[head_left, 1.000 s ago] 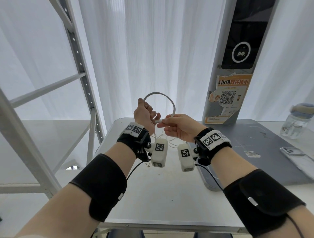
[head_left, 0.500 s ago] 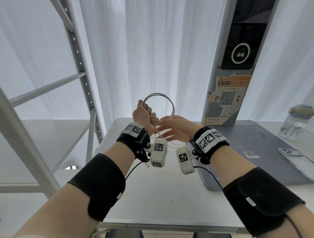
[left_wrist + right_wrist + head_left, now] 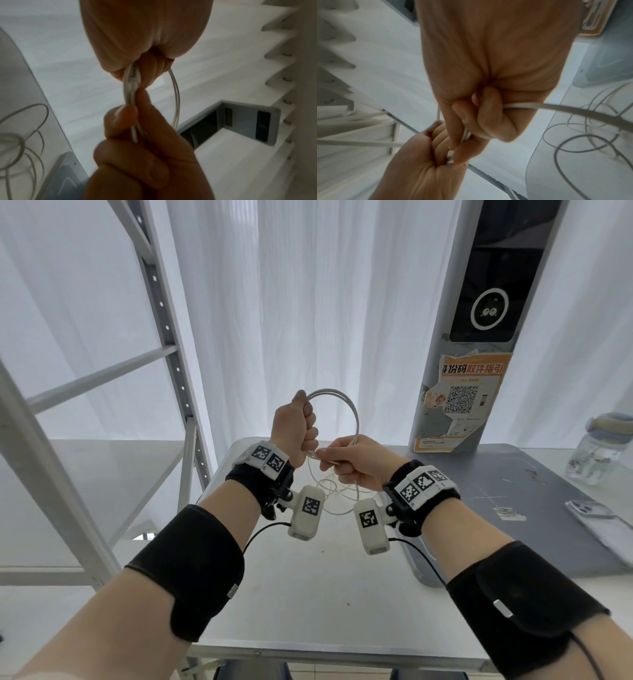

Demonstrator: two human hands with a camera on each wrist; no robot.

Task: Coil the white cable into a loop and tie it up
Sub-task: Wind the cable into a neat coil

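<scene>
The cable [image 3: 346,419] loop is held upright above the table [image 3: 308,594], gripped at 9 o'clock by the fisted left hand [image 3: 296,429]; the right hand [image 3: 356,462] pinches it at 6 (slack trails below).
</scene>
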